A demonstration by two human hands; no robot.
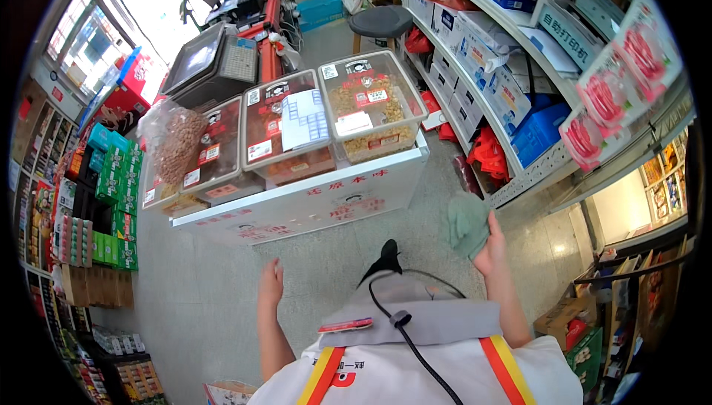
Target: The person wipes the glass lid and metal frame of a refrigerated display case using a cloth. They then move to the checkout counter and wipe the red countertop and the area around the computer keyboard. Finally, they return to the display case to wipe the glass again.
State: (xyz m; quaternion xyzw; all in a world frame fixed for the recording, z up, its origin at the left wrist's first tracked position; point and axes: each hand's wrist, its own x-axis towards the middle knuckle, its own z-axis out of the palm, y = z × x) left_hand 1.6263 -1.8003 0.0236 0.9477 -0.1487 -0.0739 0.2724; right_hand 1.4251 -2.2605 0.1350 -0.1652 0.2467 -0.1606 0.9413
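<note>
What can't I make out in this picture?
All in the head view:
The right hand's grip: partly hidden by the green cloth it holds.
The leftmost bin: mostly blocked by the bag of brown nuts.
Contents under the paper sheet: covered by that sheet.
Outdoors, past the window: washed out by glare.
The far-left shelf: cut off by the picture's dark round rim.

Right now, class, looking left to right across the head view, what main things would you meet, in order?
Stacked green boxes, clear bag of brown pieces, left hand, rightmost clear tub, green cloth in the right hand, pink packages.
</note>
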